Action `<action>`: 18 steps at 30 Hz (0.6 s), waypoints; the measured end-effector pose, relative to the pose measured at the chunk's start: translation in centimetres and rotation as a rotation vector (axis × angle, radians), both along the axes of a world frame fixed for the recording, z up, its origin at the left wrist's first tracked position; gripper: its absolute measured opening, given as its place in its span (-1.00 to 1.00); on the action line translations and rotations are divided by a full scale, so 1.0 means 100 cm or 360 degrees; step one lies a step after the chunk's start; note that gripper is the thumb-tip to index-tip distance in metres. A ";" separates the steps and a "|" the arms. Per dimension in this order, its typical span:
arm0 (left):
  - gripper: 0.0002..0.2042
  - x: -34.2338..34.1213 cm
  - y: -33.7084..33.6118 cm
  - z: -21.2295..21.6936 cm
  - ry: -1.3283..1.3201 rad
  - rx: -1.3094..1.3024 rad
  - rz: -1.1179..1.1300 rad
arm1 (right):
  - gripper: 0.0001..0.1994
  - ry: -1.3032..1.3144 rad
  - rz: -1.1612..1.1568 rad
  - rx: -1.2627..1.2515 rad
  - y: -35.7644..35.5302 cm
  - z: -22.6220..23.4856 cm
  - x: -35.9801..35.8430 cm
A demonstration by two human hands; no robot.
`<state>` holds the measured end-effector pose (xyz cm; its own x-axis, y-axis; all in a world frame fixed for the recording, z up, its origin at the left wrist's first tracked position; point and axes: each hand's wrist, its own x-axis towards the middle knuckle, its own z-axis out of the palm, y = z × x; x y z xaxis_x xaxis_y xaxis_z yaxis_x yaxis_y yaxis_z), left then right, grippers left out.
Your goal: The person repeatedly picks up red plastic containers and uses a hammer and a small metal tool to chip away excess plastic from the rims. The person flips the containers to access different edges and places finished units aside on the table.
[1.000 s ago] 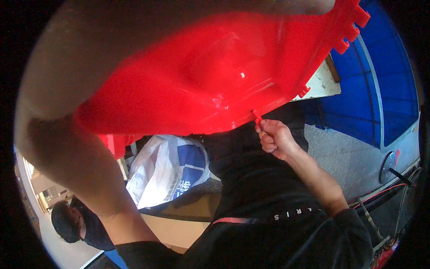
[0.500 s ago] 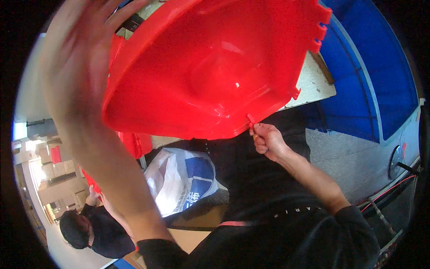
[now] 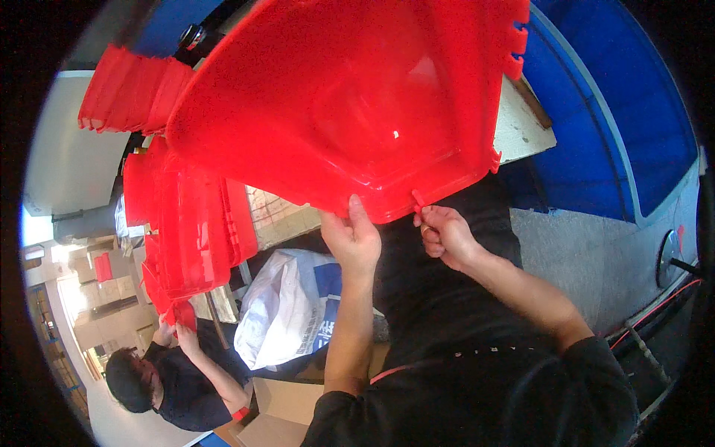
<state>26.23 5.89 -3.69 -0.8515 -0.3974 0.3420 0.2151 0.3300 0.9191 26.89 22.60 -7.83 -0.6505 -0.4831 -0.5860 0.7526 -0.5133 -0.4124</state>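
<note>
A large glossy red plastic shell [image 3: 298, 112], hollow side toward me, fills the upper middle; small notched tabs run along its right edge. At its near edge my left hand [image 3: 351, 242] is closed, thumb on the inner face and the other fingers mostly hidden behind the rim. Just to the right, my right hand [image 3: 447, 235] has its fingers curled in a pinch on a small red plastic tab [image 3: 418, 198] that lies against the same rim. Whether the tab is joined to the shell, I cannot tell.
Stacked red plastic parts [image 3: 190, 231] stand at the left. A white and blue sack [image 3: 283, 305] and an open cardboard box [image 3: 279, 406] lie below them. At lower left a co-worker [image 3: 182, 387] handles a red part. A blue bin [image 3: 596, 112] curves along the right.
My left hand has come down from the upper left and closed on the shell's near edge. The right hand stays at the tab. The shell has shifted slightly.
</note>
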 end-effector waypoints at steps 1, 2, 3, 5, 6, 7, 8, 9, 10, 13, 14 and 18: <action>-0.64 -0.001 0.002 0.003 0.0056 -0.0056 -0.0021 | -0.75 -0.0036 -0.0031 0.0001 -0.001 0.001 0.002; -0.64 -0.001 0.004 0.007 0.0017 -0.0062 0.0021 | -0.75 -0.0019 -0.0043 -0.0017 -0.001 0.002 0.004; -0.63 0.001 0.006 0.010 0.0026 -0.0078 0.0017 | -0.75 -0.0045 -0.0059 -0.0016 -0.001 0.003 0.006; -0.63 0.005 0.010 0.011 0.0043 -0.0084 0.0033 | -0.76 -0.0053 -0.0081 -0.0003 0.000 0.005 0.010; -0.64 0.006 0.011 0.009 0.0048 -0.0074 0.0048 | -0.76 -0.0038 -0.0090 0.0009 0.000 0.005 0.012; -0.64 0.007 0.012 0.007 0.0014 -0.0078 0.0027 | -0.76 -0.0074 -0.0059 0.0007 0.001 0.005 0.014; -0.61 0.008 0.013 0.004 0.0022 -0.0061 0.0057 | -0.75 -0.0047 -0.0090 0.0007 0.002 0.004 0.014; -0.57 0.008 0.013 0.000 -0.0014 -0.0056 0.0050 | -0.75 -0.0073 -0.0081 -0.0004 0.003 0.004 0.015; -0.54 0.010 0.012 -0.002 -0.0050 -0.0052 0.0046 | -0.74 -0.0077 -0.0105 -0.0047 0.003 0.003 0.015; -0.48 0.023 0.011 -0.007 -0.0027 0.0110 -0.0042 | -0.74 -0.0133 -0.0123 -0.0104 0.004 0.002 0.014; -0.47 0.030 0.010 -0.008 -0.0003 0.0113 0.0036 | -0.74 -0.0133 -0.0110 -0.0079 0.004 0.002 0.013; -0.64 0.065 0.019 -0.015 -0.0513 0.0597 0.0183 | -0.75 -0.0175 -0.0132 -0.0122 0.006 0.002 0.011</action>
<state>32.75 7.75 -5.18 -0.8338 -0.5398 -0.1152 -0.1173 -0.0307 0.9926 27.96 23.23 -7.58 -0.6239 -0.4765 -0.6194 0.7449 -0.6023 -0.2869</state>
